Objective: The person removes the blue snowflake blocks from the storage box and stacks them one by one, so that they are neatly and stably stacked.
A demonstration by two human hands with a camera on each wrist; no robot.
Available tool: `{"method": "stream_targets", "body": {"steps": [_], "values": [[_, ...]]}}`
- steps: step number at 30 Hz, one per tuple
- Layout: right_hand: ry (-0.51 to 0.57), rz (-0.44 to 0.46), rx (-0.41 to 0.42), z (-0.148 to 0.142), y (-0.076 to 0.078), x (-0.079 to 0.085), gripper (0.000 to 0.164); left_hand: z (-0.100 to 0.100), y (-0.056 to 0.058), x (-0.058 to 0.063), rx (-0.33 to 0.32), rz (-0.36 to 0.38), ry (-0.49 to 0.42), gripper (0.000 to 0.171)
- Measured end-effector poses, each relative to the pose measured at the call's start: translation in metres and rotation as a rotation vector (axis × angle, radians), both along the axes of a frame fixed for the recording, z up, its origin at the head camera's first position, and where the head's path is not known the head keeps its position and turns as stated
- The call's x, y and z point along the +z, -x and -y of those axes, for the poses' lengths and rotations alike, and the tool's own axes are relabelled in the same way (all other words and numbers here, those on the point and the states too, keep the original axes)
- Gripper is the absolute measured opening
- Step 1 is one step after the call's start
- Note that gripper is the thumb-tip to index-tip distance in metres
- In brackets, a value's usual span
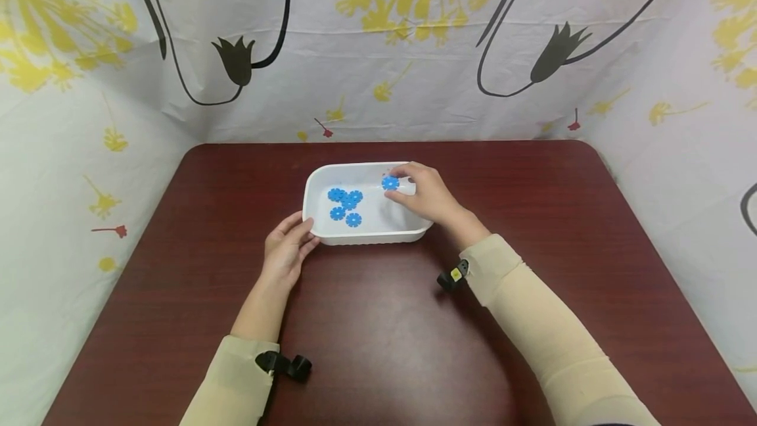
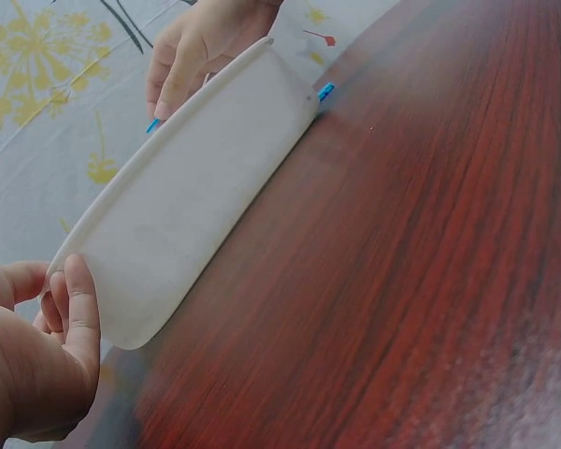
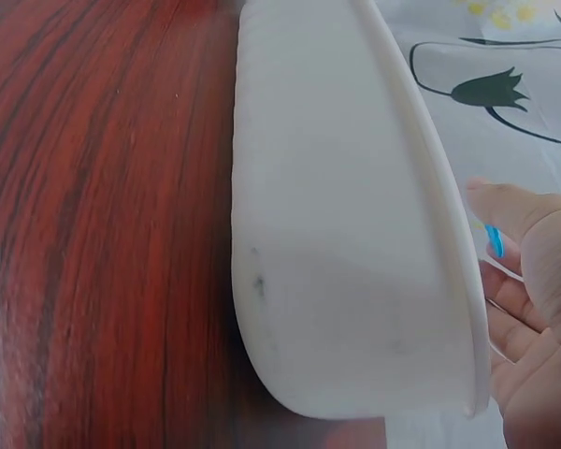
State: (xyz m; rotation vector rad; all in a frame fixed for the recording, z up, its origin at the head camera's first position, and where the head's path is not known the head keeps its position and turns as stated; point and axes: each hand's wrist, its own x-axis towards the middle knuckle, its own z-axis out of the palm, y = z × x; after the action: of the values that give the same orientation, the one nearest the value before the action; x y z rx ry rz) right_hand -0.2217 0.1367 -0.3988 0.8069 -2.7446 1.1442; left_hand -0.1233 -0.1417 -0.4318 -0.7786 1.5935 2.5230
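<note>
A white rectangular plastic tray [image 1: 378, 238] sits on the table with several blue notched snowflake discs [image 1: 353, 219] in its left half. My left hand [image 1: 286, 252] grips the tray's front left corner, thumb over the rim and fingers along the outer wall. Over the tray's right part, my right hand [image 1: 430, 194] pinches one blue snowflake disc [image 1: 390, 183] between thumb and fingers. Most of that disc is hidden behind the hand in the right wrist view, where only a blue edge [image 3: 494, 240] shows.
The dark red wooden table [image 1: 378, 327] extends around the tray. A patterned white cloth [image 1: 367, 84] hangs behind it. A small blue thing [image 2: 326, 92] shows at the tray's far lower corner in the left wrist view; its kind is unclear.
</note>
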Motion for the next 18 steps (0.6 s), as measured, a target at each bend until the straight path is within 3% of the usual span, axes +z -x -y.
{"method": "stream_targets", "body": {"steps": [18], "values": [[0.035,-0.017,-0.092,-0.024,0.001,-0.001,0.04,0.0,0.001,0.001,0.004,0.0,-0.006,0.039]]}}
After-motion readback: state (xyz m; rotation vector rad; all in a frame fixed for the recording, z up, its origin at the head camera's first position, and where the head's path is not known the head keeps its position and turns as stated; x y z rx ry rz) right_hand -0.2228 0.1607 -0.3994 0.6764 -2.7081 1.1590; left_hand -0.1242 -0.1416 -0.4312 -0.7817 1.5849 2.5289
